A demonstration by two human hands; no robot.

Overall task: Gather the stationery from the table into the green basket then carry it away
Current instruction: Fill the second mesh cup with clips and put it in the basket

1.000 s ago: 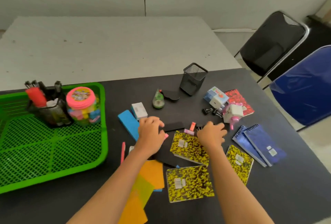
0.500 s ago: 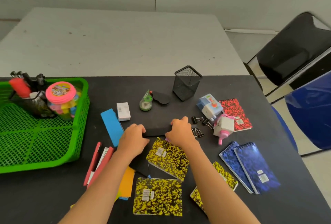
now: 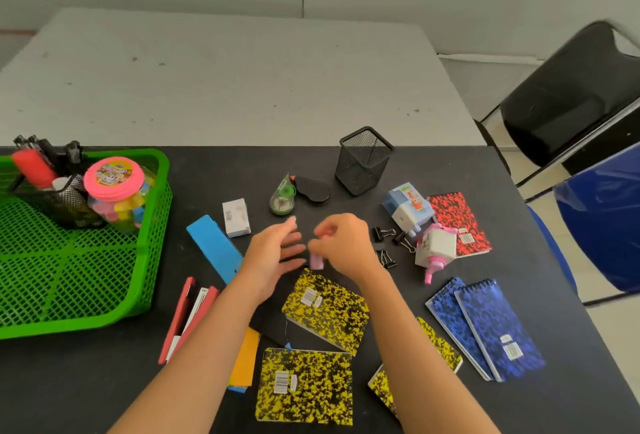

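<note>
The green basket (image 3: 152, 225) stands at the left of the black table; inside are a mesh pen holder (image 3: 65, 201) and a pink-lidded jar (image 3: 114, 177). My left hand (image 3: 277, 257) hovers mid-table with fingers spread, holding nothing. Close to its right, my right hand (image 3: 346, 243) is curled, pinching a small pink piece (image 3: 316, 261) that looks blurred. Around them lie yellow notebooks (image 3: 325, 309), blue notebooks (image 3: 485, 326), a red notebook (image 3: 457, 222), binder clips (image 3: 388, 236), two sharpeners (image 3: 408, 208), a blue block (image 3: 214, 248), a white box (image 3: 236, 217) and correction tape (image 3: 282, 196).
An empty black mesh cup (image 3: 363, 159) stands behind the hands. Red pens (image 3: 187, 319) and orange sheets (image 3: 244, 361) lie near the front. A white table (image 3: 225, 80) adjoins at the back. A black chair (image 3: 571, 97) and a blue chair (image 3: 602, 218) stand at the right.
Both hands have lifted off the black strip and drawn together. My left hand's fingers have spread, and my right hand has closed on the small pink piece.
</note>
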